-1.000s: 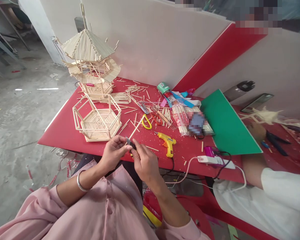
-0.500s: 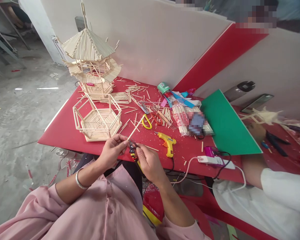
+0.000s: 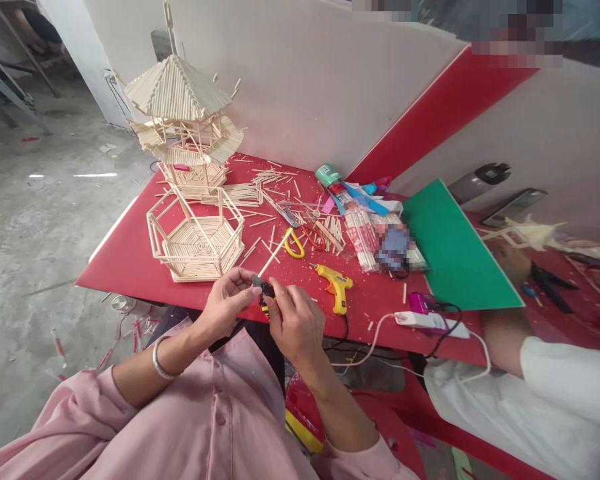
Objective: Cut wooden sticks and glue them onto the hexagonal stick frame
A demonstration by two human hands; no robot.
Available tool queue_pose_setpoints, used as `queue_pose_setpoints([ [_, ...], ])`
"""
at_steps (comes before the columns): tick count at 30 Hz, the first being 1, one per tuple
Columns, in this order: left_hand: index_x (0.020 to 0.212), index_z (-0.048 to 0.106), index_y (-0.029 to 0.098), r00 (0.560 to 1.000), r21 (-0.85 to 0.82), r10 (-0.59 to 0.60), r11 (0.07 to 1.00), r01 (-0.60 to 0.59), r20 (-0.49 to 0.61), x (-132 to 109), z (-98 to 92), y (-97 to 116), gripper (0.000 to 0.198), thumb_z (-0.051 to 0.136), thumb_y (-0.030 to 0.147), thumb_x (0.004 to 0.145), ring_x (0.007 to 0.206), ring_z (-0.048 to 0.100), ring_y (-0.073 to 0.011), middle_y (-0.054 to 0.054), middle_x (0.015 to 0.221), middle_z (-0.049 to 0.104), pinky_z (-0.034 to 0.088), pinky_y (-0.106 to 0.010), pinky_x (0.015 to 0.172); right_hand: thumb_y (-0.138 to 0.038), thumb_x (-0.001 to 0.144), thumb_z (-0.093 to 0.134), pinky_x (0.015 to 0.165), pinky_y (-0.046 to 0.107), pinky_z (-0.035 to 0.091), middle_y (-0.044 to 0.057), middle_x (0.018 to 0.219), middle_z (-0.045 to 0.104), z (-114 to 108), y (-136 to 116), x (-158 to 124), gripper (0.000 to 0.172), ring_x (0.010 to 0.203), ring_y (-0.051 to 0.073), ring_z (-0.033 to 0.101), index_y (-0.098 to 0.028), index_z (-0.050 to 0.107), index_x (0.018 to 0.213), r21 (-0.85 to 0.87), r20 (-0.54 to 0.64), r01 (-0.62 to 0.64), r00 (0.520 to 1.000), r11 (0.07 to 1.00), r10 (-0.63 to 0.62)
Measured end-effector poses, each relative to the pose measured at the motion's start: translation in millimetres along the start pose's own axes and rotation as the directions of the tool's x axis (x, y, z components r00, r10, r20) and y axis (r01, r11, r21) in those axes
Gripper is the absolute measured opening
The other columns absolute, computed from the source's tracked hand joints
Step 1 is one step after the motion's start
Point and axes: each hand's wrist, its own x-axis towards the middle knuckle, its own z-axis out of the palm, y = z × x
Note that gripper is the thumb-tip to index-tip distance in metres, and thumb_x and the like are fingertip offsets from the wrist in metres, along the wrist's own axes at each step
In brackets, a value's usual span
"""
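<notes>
Near the table edge, left hand (image 3: pixel 226 303) pinches one stick (image 3: pixel 274 252) — right hand (image 3: pixel 294 321) squeezes one cutter (image 3: pixel 265 291); two stick models (image 3: pixel 196 235) behind.

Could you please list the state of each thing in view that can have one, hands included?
Left hand: closed on a thin stick.
Right hand: closed on a small cutter.
Stick: held, slanting up over the table.
Cutter: at the stick's lower end.
Glue gun: lying on the table, corded.
Hexagonal stick frame: upright, open-topped.

No lettering reads anywhere; the print on the stick packets (image 3: pixel 363 237) (red and white) is too small.
</notes>
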Motion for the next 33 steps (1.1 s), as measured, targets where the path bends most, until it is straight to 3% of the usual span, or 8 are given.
queue_pose_setpoints([
  [15, 0.076, 0.06, 0.014, 0.999, 0.0, 0.005, 1.0, -0.005, -0.036, 0.1, 1.1, -2.3, 0.043, 0.089, 0.041, 0.059, 0.046, 0.043, -0.0025, 0.006, 0.059, 0.055, 0.033, -0.015, 0.044, -0.037, 0.101, 0.046, 0.07, 0.031, 0.043, 0.008, 0.09, 0.068, 1.2, -0.7, 0.2, 0.037, 0.082, 0.02, 0.062, -0.016, 0.063, 0.125, 0.061, 0.02, -0.01, 1.0, 0.998, 0.009],
  [19, 0.073, 0.063, 0.014, 0.99, 0.072, 0.112, 0.992, -0.106, -0.084, -2.2, 0.5, -5.4, 0.04, 0.088, 0.042, 0.059, 0.047, 0.046, -0.0043, 0.004, 0.058, 0.059, 0.038, -0.017, 0.046, -0.037, 0.101, 0.045, 0.068, 0.03, 0.043, 0.007, 0.088, 0.068, -1.3, -3.9, 0.2, 0.037, 0.08, 0.019, 0.063, -0.016, 0.062, 0.127, 0.087, 0.023, -0.008, 1.0, 0.996, 0.007],
  [24, 0.065, 0.067, 0.015, 0.937, 0.182, 0.28, 0.952, -0.244, -0.209, -3.2, 2.1, -8.0, 0.036, 0.089, 0.041, 0.055, 0.057, 0.055, -0.009, 0.0, 0.062, 0.064, 0.048, -0.021, 0.056, -0.033, 0.098, 0.051, 0.066, 0.033, 0.042, 0.007, 0.083, 0.065, 1.0, -10.7, -3.3, 0.034, 0.075, 0.02, 0.059, -0.016, 0.062, 0.126, -0.021, -0.07, 0.015, 0.997, 1.0, -0.016],
  [29, 0.067, 0.065, 0.015, 0.968, 0.093, 0.177, 0.982, -0.162, -0.178, 0.4, 2.6, -8.4, 0.038, 0.089, 0.042, 0.055, 0.045, 0.044, -0.0048, 0.004, 0.052, 0.057, 0.038, -0.018, 0.044, -0.033, 0.097, 0.053, 0.065, 0.033, 0.042, 0.008, 0.082, 0.065, 5.9, -9.7, -5.2, 0.036, 0.074, 0.021, 0.059, -0.016, 0.062, 0.127, -0.05, -0.111, 0.014, 0.994, 0.999, -0.02],
  [33, 0.071, 0.064, 0.015, 0.982, 0.064, 0.112, 0.993, -0.103, -0.154, 0.9, 1.1, -9.6, 0.041, 0.09, 0.042, 0.055, 0.042, 0.043, -0.0042, 0.005, 0.05, 0.055, 0.033, -0.016, 0.04, -0.035, 0.101, 0.047, 0.07, 0.029, 0.047, 0.007, 0.087, 0.068, 3.9, -4.4, -2.2, 0.035, 0.08, 0.019, 0.064, -0.017, 0.063, 0.126, 0.202, 0.02, -0.041, 0.999, 0.978, 0.038],
])
